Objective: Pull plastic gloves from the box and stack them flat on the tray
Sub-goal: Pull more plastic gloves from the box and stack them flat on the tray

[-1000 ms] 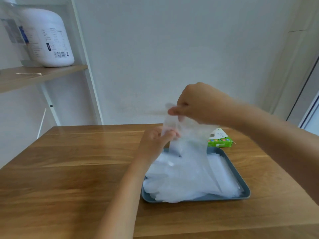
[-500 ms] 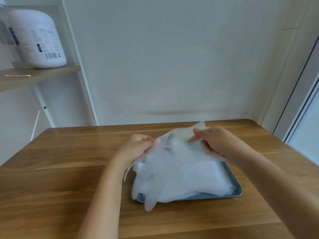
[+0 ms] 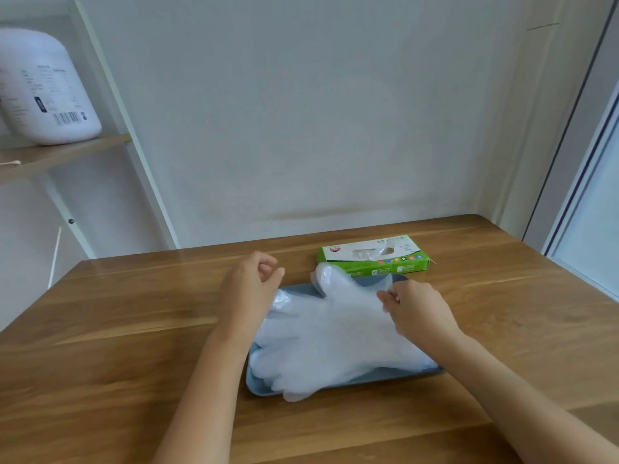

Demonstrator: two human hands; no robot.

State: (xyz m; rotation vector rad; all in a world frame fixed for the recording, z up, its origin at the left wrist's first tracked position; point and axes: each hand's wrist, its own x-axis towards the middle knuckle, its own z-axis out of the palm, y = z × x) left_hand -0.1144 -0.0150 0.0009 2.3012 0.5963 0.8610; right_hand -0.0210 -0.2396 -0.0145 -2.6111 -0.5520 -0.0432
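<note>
At far left a white jug (image 3: 43,92) stands on a wooden shelf (image 3: 67,152), well apart from the work on the table (image 3: 100,329). The left hand (image 3: 249,289) hovers at the left end of the tray (image 3: 264,386), its fingers loosely curled and holding nothing. On the blue tray lies the pile of gloves (image 3: 385,356), and the top glove (image 3: 335,329) is spread across it. It looks like thin, limp film: nearly weightless, slippery sheet on sheet, and quick to crumple or drift, so it is best taken by a pinch at the cuff edge and smoothed with flat fingers. Its long axis runs roughly along the tray, with the glove fingers pointing toward the near left, where their tips overhang the rim, one lobe sticking out on the far side, and the cuff toward the right. Just beyond the tray sits the green box (image 3: 371,256), more film showing in its slot. The right hand (image 3: 418,313) rests over the cuff end, its fingertips (image 3: 385,296) seeming to pinch the film there.
</note>
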